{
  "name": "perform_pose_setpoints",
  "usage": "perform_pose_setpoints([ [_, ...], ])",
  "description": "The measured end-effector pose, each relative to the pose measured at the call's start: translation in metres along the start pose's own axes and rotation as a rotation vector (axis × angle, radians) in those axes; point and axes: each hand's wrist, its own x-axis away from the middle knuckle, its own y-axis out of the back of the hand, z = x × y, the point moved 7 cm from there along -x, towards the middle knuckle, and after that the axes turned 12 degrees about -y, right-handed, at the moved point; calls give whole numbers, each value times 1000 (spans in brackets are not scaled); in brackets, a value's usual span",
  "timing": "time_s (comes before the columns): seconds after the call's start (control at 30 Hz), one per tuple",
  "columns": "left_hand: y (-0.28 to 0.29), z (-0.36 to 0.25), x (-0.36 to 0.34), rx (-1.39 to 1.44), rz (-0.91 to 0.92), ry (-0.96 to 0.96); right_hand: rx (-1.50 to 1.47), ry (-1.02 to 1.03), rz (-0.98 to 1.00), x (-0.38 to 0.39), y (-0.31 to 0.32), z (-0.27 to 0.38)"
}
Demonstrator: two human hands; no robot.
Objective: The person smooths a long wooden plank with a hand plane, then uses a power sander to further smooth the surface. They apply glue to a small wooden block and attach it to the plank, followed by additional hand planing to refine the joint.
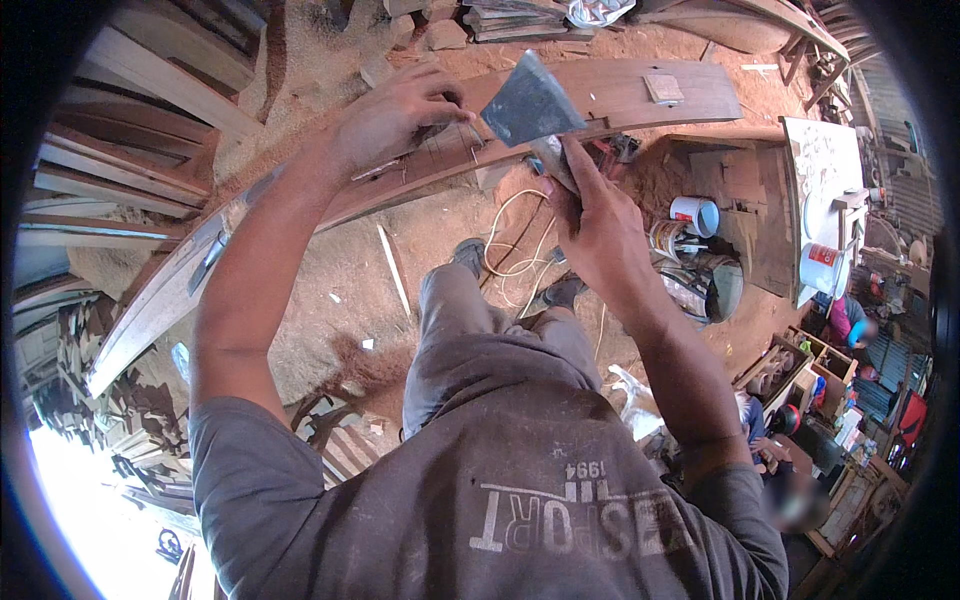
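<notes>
My right hand [605,225] grips the short handle of a hatchet-like tool with a flared, flat grey metal blade [530,102], raised over the long curved wooden plank [640,88]. Above the same plank, my left hand [405,112] is closed, thumb and fingertips pinched at what looks like a thin nail [472,135]. Its exact form is hard to make out. Several other thin, nail-like pieces [433,150] stick up from the plank beside these fingers. Part of the plank is hidden behind my left forearm.
A small square wood block [663,89] lies on the plank's right end. Stacked boards [120,165] stand left. A yellowish cable [522,268] loops by my feet. White buckets [695,216] and a wooden box [745,205] are at right. Other people [795,495] sit at lower right.
</notes>
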Motion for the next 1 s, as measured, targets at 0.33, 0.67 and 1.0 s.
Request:
perform_pose_setpoints([
  [0.33, 3, -6, 6, -122, 2, 22, -248, -40, -106, 13, 12, -19],
  [0.67, -7, 4, -20, 178, -70, 321, -330, -142, -124, 19, 29, -40],
  [1.0, -33, 20, -31, 155, -33, 177, -314, -218, -105, 27, 33, -59],
])
